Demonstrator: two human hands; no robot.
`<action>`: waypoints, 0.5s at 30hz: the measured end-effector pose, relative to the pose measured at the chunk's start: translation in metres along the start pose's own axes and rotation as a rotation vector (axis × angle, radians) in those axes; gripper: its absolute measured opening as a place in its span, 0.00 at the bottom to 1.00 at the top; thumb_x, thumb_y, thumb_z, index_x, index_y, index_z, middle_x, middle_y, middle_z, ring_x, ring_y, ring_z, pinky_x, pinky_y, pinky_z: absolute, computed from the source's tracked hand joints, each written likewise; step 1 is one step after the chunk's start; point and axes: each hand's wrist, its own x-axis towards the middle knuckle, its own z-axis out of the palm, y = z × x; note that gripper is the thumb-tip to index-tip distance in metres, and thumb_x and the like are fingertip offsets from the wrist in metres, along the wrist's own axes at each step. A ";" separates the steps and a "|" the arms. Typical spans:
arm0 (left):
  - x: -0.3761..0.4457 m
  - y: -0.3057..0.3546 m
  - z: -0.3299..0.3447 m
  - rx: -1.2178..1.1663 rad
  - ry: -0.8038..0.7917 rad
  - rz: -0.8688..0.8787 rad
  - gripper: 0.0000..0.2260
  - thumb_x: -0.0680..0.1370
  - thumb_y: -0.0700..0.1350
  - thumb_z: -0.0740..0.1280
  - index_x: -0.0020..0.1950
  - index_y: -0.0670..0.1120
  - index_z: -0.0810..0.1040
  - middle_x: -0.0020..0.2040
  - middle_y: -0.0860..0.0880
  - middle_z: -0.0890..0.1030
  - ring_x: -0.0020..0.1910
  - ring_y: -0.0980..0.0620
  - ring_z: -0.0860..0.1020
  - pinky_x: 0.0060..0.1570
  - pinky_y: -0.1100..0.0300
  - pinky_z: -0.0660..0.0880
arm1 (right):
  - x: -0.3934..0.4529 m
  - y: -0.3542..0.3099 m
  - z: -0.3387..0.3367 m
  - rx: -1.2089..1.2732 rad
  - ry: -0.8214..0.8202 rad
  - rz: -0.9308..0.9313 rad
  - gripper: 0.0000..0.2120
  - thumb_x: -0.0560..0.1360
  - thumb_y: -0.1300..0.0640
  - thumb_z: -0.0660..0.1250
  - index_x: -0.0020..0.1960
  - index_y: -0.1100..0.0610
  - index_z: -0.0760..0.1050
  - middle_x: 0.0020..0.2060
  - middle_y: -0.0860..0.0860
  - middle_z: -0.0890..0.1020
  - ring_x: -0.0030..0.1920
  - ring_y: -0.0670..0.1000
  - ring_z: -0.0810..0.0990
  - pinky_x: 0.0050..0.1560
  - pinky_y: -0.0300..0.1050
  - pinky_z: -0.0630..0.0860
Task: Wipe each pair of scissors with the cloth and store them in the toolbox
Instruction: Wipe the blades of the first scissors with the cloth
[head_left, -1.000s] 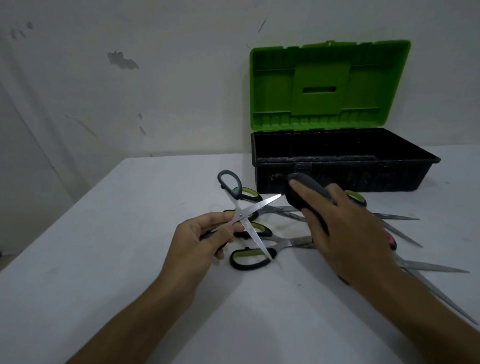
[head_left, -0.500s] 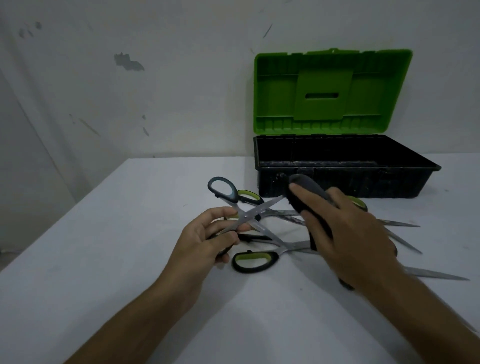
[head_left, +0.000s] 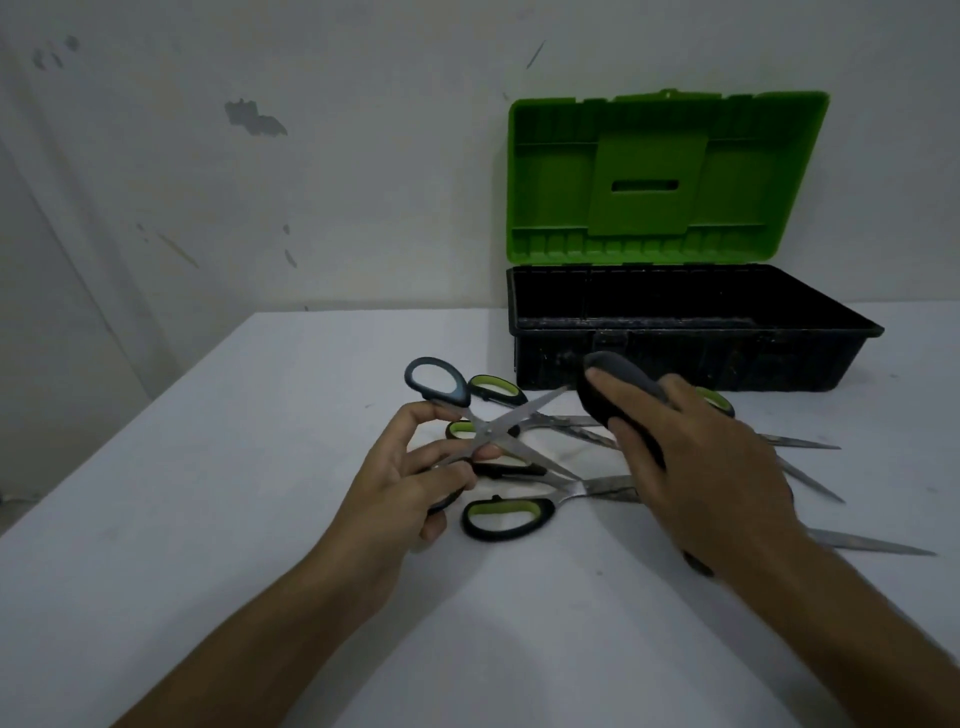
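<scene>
The left hand (head_left: 415, 478) gripped a pair of grey-handled scissors (head_left: 485, 428) by the lower handle, the blades spread into an X above the table (head_left: 218, 467); the upper blade ran up and to the right, its tip ending just beside the cloth (head_left: 615, 387), a dark grey wad around which the right hand (head_left: 696, 467) was curled. The right hand was thus the nearer to that blade, and the coming wipe would judgeably run along its long axis, from tip toward pivot. Behind both hands stood one toolbox (head_left: 675, 353), its green lid (head_left: 665, 176) raised against the wall and its black tray showing no scissors inside, so no pair appeared stored. Counted: one cloth, one toolbox, one pair in hand, and a heap of loose scissors (head_left: 506, 514) with green-and-black handles on the table between the hands and the toolbox; at least four could be made out from handles and blades, but the right hand hid part of the heap, so the exact number could not be told
</scene>
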 end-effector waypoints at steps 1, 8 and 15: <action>0.000 0.001 0.001 -0.002 0.006 0.001 0.16 0.78 0.31 0.63 0.57 0.51 0.74 0.51 0.46 0.86 0.42 0.45 0.69 0.29 0.59 0.57 | -0.001 0.000 -0.003 0.012 0.017 -0.018 0.21 0.81 0.51 0.59 0.74 0.44 0.66 0.45 0.49 0.73 0.31 0.46 0.65 0.26 0.35 0.61; -0.005 0.001 0.006 -0.032 0.080 0.013 0.14 0.79 0.34 0.64 0.60 0.51 0.74 0.46 0.49 0.86 0.37 0.53 0.76 0.24 0.63 0.62 | -0.015 -0.049 0.011 0.059 -0.051 -0.252 0.23 0.78 0.49 0.58 0.73 0.42 0.66 0.45 0.49 0.75 0.34 0.47 0.74 0.25 0.39 0.70; -0.001 0.005 -0.003 -0.022 0.135 0.064 0.16 0.78 0.32 0.62 0.59 0.51 0.71 0.49 0.48 0.87 0.44 0.46 0.70 0.28 0.62 0.62 | -0.012 -0.023 0.007 -0.009 -0.064 -0.068 0.21 0.77 0.52 0.65 0.69 0.45 0.72 0.40 0.47 0.75 0.29 0.44 0.65 0.25 0.31 0.54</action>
